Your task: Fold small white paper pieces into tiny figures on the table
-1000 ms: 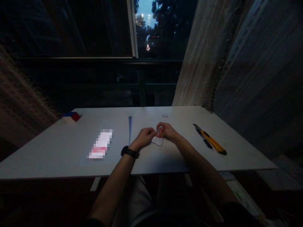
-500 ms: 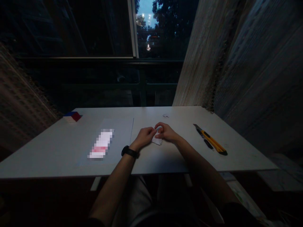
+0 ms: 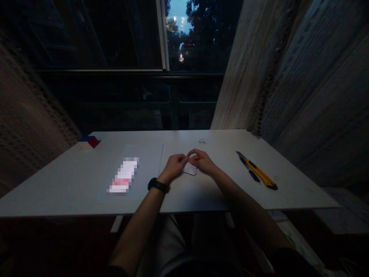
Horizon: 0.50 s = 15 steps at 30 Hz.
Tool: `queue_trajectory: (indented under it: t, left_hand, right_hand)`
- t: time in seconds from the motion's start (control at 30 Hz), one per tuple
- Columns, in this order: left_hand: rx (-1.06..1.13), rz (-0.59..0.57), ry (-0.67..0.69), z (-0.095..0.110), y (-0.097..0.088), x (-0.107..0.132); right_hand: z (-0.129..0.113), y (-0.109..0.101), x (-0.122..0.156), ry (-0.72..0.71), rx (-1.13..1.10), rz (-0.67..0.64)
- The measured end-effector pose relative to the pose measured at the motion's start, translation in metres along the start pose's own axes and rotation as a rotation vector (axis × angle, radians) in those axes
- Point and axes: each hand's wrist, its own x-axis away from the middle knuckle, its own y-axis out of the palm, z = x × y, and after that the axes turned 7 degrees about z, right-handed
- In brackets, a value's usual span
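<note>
A small piece of folded white paper [image 3: 190, 169] is between my two hands, just above or on the table. My left hand [image 3: 175, 166], with a black watch on its wrist, pinches the paper's left upper side. From the right, my right hand [image 3: 201, 160] has its thumb and index finger curled together at the top of the paper. The fingertips of both hands meet there and hide that part of the paper.
A lit, pixelated phone [image 3: 123, 175] lies on a paper sheet [image 3: 152, 161] at left. The white table [image 3: 72, 184] also carries a coloured cube [image 3: 88, 142], a small paper scrap [image 3: 202, 141], a yellow utility knife [image 3: 261, 173] and a black one [image 3: 249, 169].
The folded paper and my fingertips have shifted slightly left, and a little more of the paper shows beneath my hands. Both hands keep their grip.
</note>
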Motion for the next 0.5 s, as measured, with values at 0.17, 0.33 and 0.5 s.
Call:
queue_trajectory:
  t: [0.17,0.33,0.5]
  left_hand:
    - [-0.03,0.106,-0.143,-0.007,0.0,-0.003]
    - [0.064,0.189,-0.284,-0.018,0.0,-0.004]
    - [0.273,0.21,-0.37,-0.019,0.002,-0.005]
  right_hand:
    - [0.004,0.002,0.001,-0.085,0.169,0.058]
    - [0.007,0.009,0.0,-0.103,0.122,0.117]
    - [0.009,0.014,0.001,-0.001,-0.074,0.052]
